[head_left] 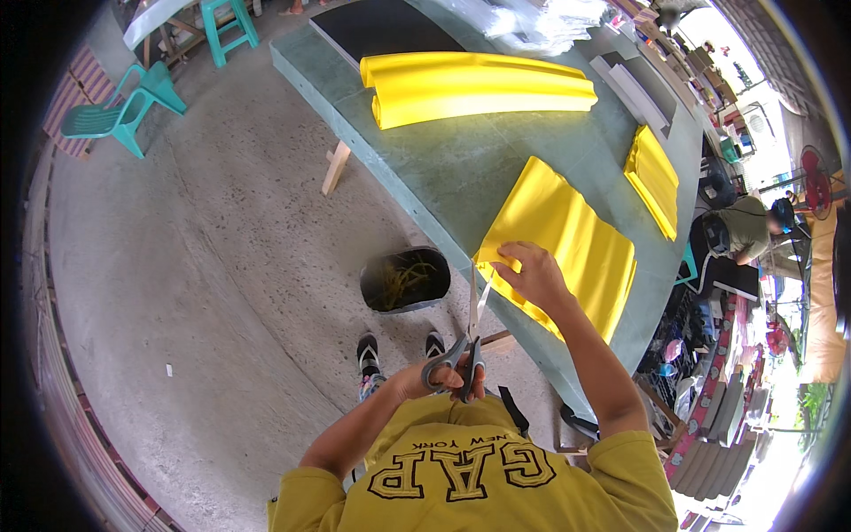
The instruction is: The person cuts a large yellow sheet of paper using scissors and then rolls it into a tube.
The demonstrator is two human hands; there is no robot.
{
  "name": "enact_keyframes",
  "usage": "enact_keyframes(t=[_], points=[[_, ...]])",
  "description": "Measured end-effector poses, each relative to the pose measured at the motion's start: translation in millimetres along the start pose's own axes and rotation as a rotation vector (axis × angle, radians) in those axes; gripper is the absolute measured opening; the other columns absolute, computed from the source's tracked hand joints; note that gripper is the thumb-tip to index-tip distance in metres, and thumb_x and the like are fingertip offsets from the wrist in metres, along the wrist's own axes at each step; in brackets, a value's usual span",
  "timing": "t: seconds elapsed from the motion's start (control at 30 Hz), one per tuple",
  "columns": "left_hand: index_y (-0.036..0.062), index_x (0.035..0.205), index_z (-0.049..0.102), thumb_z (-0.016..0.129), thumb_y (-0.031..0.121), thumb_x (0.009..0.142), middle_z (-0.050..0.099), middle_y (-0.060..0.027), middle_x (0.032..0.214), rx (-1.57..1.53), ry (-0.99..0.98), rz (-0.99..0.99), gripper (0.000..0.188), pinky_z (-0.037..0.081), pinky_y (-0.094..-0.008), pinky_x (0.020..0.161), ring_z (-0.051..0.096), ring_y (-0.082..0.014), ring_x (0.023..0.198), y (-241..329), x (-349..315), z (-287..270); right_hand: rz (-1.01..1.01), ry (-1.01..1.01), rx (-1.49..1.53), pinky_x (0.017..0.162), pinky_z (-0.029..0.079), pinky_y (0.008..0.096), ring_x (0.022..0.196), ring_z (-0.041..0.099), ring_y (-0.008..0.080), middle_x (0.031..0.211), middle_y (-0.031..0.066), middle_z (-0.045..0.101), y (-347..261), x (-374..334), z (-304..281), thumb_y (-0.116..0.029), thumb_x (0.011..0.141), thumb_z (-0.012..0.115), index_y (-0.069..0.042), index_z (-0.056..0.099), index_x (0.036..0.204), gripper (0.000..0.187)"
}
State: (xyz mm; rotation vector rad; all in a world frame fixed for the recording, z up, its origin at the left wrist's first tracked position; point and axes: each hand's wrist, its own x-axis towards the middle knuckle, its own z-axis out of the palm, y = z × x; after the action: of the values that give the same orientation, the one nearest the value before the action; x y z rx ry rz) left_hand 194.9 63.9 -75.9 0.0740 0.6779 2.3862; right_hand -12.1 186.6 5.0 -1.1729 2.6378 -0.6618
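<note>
One yellow cloth lay wavy and layered; the right hand pinched its corner, the left hand curled around scissors.

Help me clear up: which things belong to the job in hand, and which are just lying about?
Job in hand: scissors in the left hand; yellow material under the right hand; green table beneath; probably the long yellow piece and black bin of yellow strips.

Apparently lying about: teal chair; red fan; white scrap on the floor.
</note>
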Motion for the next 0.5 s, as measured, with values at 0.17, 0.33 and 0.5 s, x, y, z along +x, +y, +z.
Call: enact_keyframes(t=[0.17,0.33,0.5], points=[[0.0059,0.103,0.054,0.066,0.029,0.065,0.063,-0.0115,0.094,-0.093,-0.030,0.005,0.046,0.044,-0.0243,0.064,0.060,-0.0160,0.079,-1,-3,-2,-0.004,-0.107,-0.061,0.084,0.045,0.0367,0.094,0.058,0.0303,0.101,0.0135,0.062,-2,11,-3,-0.021,0.079,0.061,-0.002,0.063,0.095,0.025],[0.0061,0.102,0.056,0.069,0.028,0.061,0.064,-0.0115,0.095,-0.123,-0.033,0.014,0.049,0.043,-0.0237,0.063,0.061,-0.0170,0.081,7,-10,8,-0.009,-0.203,0.015,0.089,0.042,0.0384,0.103,0.053,0.0307,0.114,0.0128,0.056,-7,22,-3,-0.023,0.082,0.057,-0.009,0.061,0.106,0.028],[0.0038,0.103,0.053,0.066,0.025,0.066,0.063,-0.0123,0.094,-0.148,-0.014,0.037,0.045,0.045,-0.0236,0.063,0.061,-0.0162,0.080,2,-14,1,-0.084,-0.226,-0.118,0.094,0.038,0.0396,0.111,0.047,0.0310,0.120,0.0118,0.052,-2,26,6,-0.026,0.081,0.055,-0.012,0.062,0.107,0.030]])
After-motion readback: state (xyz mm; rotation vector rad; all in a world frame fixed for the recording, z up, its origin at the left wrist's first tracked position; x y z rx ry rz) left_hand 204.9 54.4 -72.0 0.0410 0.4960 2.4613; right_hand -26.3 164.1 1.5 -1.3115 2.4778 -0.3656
